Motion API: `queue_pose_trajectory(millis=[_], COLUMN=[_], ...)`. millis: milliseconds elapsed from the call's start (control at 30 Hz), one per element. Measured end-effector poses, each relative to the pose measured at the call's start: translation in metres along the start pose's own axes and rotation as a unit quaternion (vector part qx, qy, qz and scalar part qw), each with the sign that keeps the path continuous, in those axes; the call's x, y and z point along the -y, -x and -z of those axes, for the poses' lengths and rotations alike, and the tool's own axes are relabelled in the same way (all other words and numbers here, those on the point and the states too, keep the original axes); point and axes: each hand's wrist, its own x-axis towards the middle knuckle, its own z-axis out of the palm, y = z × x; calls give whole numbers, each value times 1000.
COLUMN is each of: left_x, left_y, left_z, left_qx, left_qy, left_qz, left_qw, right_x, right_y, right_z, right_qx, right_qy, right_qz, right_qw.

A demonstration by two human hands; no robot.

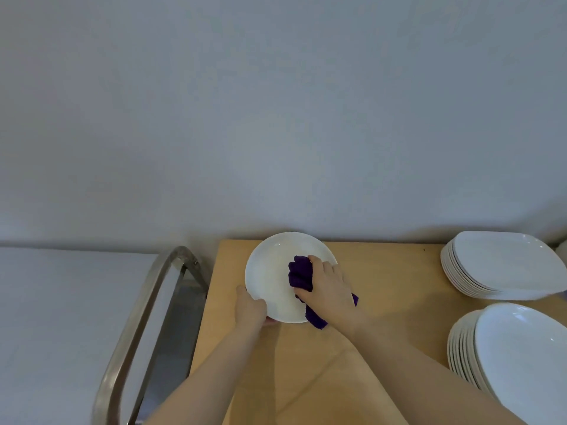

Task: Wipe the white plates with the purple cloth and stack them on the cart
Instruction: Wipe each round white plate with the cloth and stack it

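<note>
A round white plate is held tilted above the wooden table, near its far left corner. My left hand grips the plate's near left rim, thumb on top. My right hand holds the bunched purple cloth and presses it against the plate's inner face; a tail of the cloth hangs below the wrist. Left of the table stands the metal cart, of which only the handle bar and part of a shelf show.
Two stacks of white plates sit on the right of the table: squarish ones at the back and round ones at the front. A pale wall runs behind the table. The floor left of the cart is light grey.
</note>
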Motion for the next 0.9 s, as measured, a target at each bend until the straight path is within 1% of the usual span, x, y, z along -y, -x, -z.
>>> queue_pose_trajectory(millis=[133,200,233,300,367,400,467,567,667,833,900], left_x=[-1,1,3,8,13,15,18,23,27,27,23], left_y=[3,4,5,9,14,17,22,27,35,49,56], left_z=[2,4,5,7,9,9,10,12,12,9,9], left_qx=[12,25,30,39,50,52,50,42,42,53,61], left_qy=[32,47,51,48,49,52,60,73,77,75,76], left_qz=[16,19,19,15,0,-6,-15,-18,-25,-53,-62], left_qw=[999,998,998,998,998,997,997,996,996,994,993], right_x=[-5,-7,-8,-13,-19,-22,-29,-38,-34,-21,-13], right_y=[2,1,1,0,1,2,-1,-6,-2,4,8], right_z=[-10,-9,-8,-2,5,8,11,12,19,15,12], right_qx=[27,34,31,24,5,-5,-11,-3,9,17,-5], right_qy=[70,81,63,-24,-119,-149,-181,-185,-166,-19,13], right_qz=[42,54,54,28,-6,-15,-27,-40,-45,-15,9], right_qw=[996,995,996,999,993,989,983,982,985,1000,1000])
